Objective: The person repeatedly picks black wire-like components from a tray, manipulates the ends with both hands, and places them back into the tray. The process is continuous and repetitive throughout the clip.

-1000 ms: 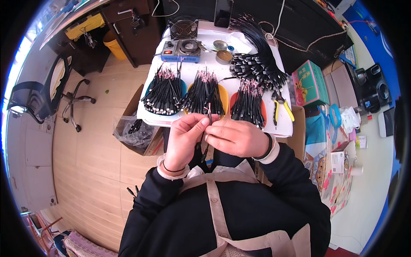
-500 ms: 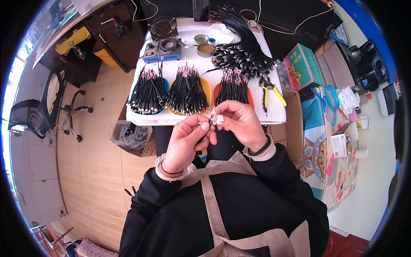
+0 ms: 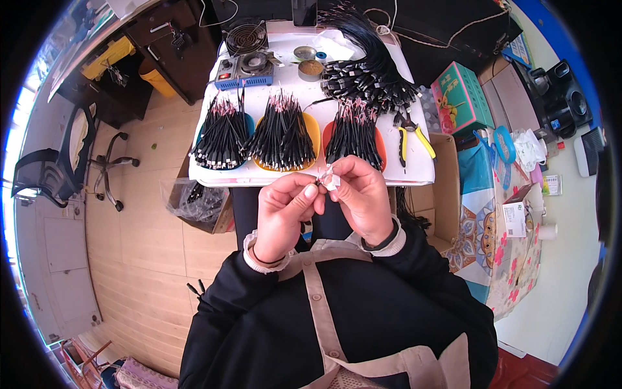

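Note:
Just in front of the table's near edge, my hands meet at the fingertips. My left hand [image 3: 282,207] pinches a short black cable [image 3: 318,183] with thin, pale wire ends pointing toward the other hand. Between the thumb and fingers of my right hand [image 3: 364,202] is a small white scrap [image 3: 333,183], perhaps tape or paper, right beside the wires. Fingers cover most of the cable. Beyond them, bundles of short black cables with pinkish wire ends lie on a blue tray [image 3: 251,124], a yellow tray [image 3: 315,129] and a red tray [image 3: 326,135].
Yellow-handled wire strippers [image 3: 414,139] lie on the white table [image 3: 291,180] at right. Behind stand a large black cable bundle [image 3: 369,81], round tins [image 3: 310,70] and a blue-fronted device [image 3: 243,80]. Cardboard boxes [image 3: 443,194] flank the table; an office chair [image 3: 107,165] stands left.
My right wrist has dropped slightly and turned inward, while the fingertips stay together. The white scrap has shifted a little at the wire ends. Both hands keep their pinch.

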{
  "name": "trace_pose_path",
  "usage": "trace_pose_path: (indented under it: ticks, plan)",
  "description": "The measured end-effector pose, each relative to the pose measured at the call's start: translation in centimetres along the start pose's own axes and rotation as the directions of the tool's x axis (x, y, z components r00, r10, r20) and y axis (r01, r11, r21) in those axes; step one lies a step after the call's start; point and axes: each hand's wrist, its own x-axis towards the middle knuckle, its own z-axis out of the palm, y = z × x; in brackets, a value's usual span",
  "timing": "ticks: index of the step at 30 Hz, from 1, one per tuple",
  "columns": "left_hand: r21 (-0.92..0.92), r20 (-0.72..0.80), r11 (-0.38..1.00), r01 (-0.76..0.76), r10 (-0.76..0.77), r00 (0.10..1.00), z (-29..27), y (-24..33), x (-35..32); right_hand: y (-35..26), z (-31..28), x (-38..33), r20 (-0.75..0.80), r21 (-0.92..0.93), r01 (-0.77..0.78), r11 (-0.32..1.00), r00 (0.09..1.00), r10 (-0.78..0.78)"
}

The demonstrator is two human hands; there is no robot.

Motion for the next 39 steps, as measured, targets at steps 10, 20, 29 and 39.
trace_pose_path:
  ticks: [10,20,29,39]
  plan:
    - [-0.098,0.103,0.992,0.079,-0.068,0.992,-0.4,0.8,-0.4,-1.6,0.1,0.1,-0.004,0.080,-0.227,0.971,0.974,0.228]
    - [0.069,0.086,0.995,0.067,-0.073,0.994,-0.8,0.4,-0.3,-2.1,0.7,-0.2,0.065,-0.370,0.113,0.922,0.993,-0.095]
    - [-0.183,0.174,0.964,0.192,-0.160,0.972,-1.0,0.4,-0.2,-0.6,0.4,0.3,0.074,0.372,-0.214,0.903,0.977,0.201]
    - [0.578,0.133,0.812,-0.076,-0.002,0.991,-0.2,-0.5,0.5,-0.7,-3.5,0.6,0.089,0.128,-0.481,0.868,0.877,0.473]
